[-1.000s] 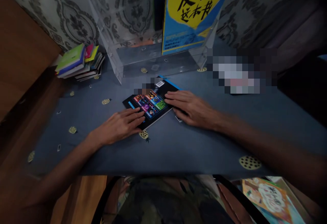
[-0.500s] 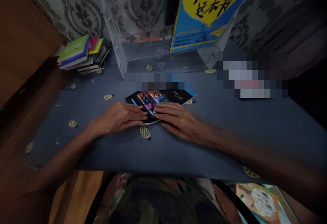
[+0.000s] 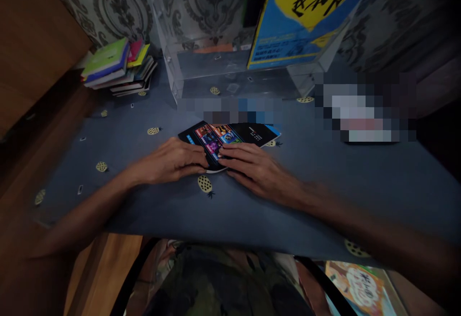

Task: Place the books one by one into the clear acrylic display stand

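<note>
A band of pixel blocks is masking the strip just beyond the fingertips, so the far edge of the black book point(image 3: 230, 138) is hard to read, and a second pixelled patch is covering whatever is lying well off beyond the right hand's knuckles. The near corner of the book is vanishing under both sets of fingers. The yellow-and-blue poster point(image 3: 306, 13) is cut off by the top of the view, and the room is dim, so the print on the book's cover is coming through only as bright coloured tiles.

The left hand point(image 3: 173, 161) is lying palm down, fingers straight and close together, their tips pressing on the near left corner of the book. The right hand point(image 3: 252, 167) is reaching in from the other side, palm down, fingers slightly spread and flat over the book's near edge, tips almost meeting those of the left. Neither hand is curling round anything. The book is lying flat on the blue tablecloth point(image 3: 126, 196), directly under and ahead of the fingertips. A stack of books point(image 3: 117, 66) is sitting far past the left hand's fingers, and a clear acrylic stand point(image 3: 201, 66) is rising beyond both.
</note>
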Demonstrator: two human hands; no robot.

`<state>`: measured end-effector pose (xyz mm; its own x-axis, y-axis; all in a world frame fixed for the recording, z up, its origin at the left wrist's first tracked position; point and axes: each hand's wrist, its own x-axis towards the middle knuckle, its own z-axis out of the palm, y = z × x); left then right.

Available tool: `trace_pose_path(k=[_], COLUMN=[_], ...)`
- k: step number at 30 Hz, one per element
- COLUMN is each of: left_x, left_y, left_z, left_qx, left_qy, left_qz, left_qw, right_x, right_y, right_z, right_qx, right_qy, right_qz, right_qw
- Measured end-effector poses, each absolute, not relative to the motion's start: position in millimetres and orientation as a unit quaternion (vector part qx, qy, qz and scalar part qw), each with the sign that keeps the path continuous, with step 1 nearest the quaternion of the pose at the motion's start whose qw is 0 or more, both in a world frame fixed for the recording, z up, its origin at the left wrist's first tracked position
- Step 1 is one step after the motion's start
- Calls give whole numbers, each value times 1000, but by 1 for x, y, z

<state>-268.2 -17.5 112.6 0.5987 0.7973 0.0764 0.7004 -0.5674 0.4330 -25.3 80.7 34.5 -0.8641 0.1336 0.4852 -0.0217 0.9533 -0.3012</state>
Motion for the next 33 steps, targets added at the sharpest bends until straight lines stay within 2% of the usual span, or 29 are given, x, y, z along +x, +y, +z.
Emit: trace_pose_path(k=[20, 25, 28, 31, 33], left_x=[-275, -288, -292, -295, -297], left_y=[-14, -6, -5, -6, -7], left_z=[110, 93, 82, 80, 82], left_qx=[833, 760, 738, 732, 710], left_qy=[454, 613, 656, 652, 651], left_qz=[188, 192, 148, 177, 221], left_qw=[254, 97, 55, 86, 153], right_x=[-30, -30, -30, -28, -25], right_y=[81, 78, 77, 74, 72], right_z=[37, 38, 38, 37, 36], right_qx=[-46, -49, -52, -49, -36], right_qy=[-952, -953, -955, -957, -959], right_qz=[172, 161, 155, 155, 160], right_qw=[251, 253, 248, 240, 233])
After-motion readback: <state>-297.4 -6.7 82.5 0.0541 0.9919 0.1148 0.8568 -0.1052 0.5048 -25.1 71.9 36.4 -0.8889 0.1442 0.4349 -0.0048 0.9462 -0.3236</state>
